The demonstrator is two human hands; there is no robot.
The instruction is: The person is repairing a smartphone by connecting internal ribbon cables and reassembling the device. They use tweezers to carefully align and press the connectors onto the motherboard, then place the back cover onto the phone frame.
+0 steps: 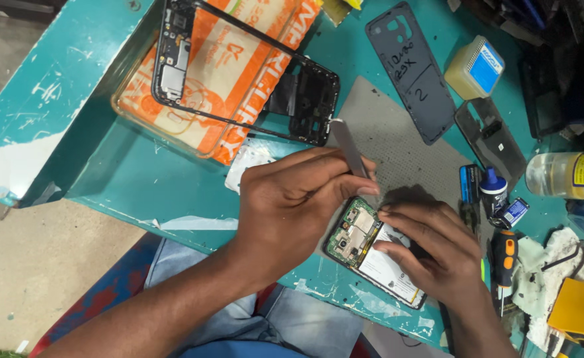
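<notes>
An opened phone (363,246), with its green circuit board and white battery exposed, lies on a grey mat (405,149) near the front edge of the teal workbench (133,179). My left hand (292,205) grips a flat metal tool (348,149) that slants down toward the top of the phone's board. Its tip is hidden behind my fingers. My right hand (431,255) rests on the phone's battery side and holds it down with the fingertips.
A black phone frame (252,73) lies on a clear box with an orange packet (219,66) at the back. A dark back cover (411,66), a yellowish jar (474,66), a small blue-capped bottle (493,189), a screwdriver (504,255), a yellow device (580,311) and a clear bottle (567,174) crowd the right.
</notes>
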